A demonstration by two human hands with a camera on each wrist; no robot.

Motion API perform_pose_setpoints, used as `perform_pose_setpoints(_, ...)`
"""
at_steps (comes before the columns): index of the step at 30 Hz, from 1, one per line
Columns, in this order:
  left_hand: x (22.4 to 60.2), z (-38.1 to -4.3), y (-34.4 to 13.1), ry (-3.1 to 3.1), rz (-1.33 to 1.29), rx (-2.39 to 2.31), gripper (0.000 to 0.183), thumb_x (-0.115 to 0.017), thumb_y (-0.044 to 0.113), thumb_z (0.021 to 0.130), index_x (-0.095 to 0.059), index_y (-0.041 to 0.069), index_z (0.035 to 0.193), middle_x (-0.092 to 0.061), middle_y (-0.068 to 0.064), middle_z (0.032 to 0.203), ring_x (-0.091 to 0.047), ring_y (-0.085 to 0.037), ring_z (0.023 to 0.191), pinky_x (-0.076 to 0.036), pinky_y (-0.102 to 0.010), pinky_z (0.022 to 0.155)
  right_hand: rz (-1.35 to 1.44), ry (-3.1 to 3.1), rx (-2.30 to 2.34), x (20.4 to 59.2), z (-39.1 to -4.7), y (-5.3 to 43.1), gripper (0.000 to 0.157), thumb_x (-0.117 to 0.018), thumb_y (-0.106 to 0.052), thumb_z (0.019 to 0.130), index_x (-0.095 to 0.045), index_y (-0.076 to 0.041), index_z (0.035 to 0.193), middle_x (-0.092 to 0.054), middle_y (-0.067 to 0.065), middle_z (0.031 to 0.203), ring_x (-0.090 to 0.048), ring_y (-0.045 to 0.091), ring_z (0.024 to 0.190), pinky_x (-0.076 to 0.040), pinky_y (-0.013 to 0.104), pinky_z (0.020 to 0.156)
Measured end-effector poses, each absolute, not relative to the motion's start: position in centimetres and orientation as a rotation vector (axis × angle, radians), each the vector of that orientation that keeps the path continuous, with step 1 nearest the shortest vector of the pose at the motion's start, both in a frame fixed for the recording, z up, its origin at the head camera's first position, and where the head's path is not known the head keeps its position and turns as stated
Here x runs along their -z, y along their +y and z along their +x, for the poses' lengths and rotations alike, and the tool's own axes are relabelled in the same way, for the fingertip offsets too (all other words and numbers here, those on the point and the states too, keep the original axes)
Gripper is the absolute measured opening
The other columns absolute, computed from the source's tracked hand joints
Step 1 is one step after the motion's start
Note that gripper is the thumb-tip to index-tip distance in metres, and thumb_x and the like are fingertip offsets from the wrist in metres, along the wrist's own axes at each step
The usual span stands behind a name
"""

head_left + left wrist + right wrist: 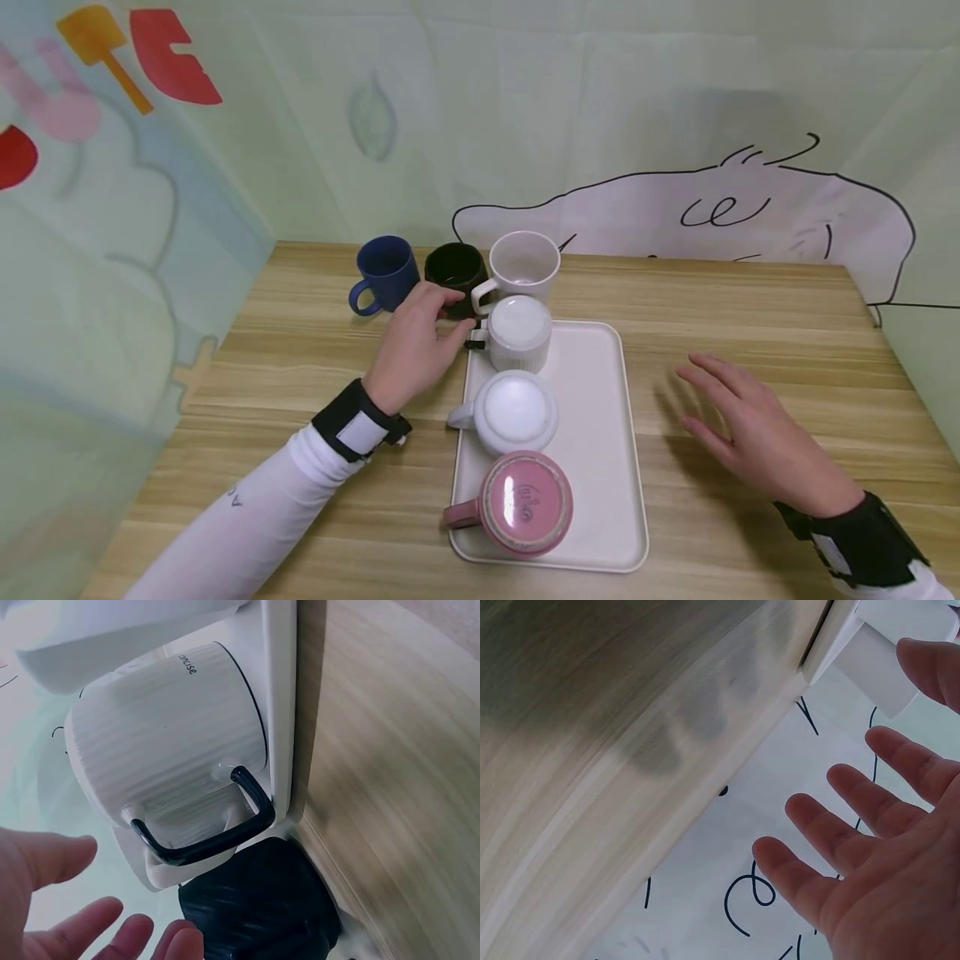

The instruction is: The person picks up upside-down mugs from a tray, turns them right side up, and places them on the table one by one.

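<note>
My left hand point(420, 342) hovers beside a ribbed white mug point(519, 335) with a black handle point(210, 844). Thumb and fingers are spread apart, and in the left wrist view a gap separates them from that handle. This mug stands upside down at the far left of a white tray point(592, 467). Nearer on the tray, a plain white mug point(516, 412) and a pink mug point(527, 504) are also bottom up, handles to the left. Over the table right of the tray is my right hand point(765, 433), holding nothing, its fingers extended.
Behind the tray stand a blue mug point(387, 271), a black mug point(453, 267) and another white mug point(525, 262), openings up. The wooden table point(750, 308) ends at a printed cloth backdrop point(637, 100).
</note>
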State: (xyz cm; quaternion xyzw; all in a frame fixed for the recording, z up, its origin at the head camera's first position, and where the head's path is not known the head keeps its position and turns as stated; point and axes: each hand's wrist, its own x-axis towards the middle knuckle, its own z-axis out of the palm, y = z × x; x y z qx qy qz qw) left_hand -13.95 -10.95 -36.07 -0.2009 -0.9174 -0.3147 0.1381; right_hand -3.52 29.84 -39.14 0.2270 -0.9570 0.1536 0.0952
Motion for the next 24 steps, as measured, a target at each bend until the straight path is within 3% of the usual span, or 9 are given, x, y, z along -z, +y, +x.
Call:
perform_pose_setpoints(10,36.37,-13.73,-11.12,-2.699,-0.652,0.845,0.041,-0.072,0.025,0.091,-0.065,0.004,0.125,-0.057,-0.007,0.12,-0.058,-0.023,0.104,-0.049,-0.034,0.085,0.655,-2.853,-0.452,39.23,-3.45,29.84,0.066,-0.08,-0.021,0.083,-0.052,-0.009,0.142,-0.043,0.018,0.148,-0.044,0.041,0.13,-0.039,0.063,0.096)
perform_pose_setpoints(24,36.49,-14.01,-10.93,-2.792,-0.725,0.76,0.04,-0.071,0.025,0.093,-0.064,0.006,0.128,-0.058,-0.006,0.12,-0.059,-0.02,0.095,-0.052,-0.03,0.076,0.642,-2.868,-0.448,39.32,-3.46,29.86,0.067,-0.08,-0.021,0.083,-0.052,-0.009,0.142,-0.043,0.018,0.147,-0.043,0.04,0.13,-0.039,0.064,0.097)
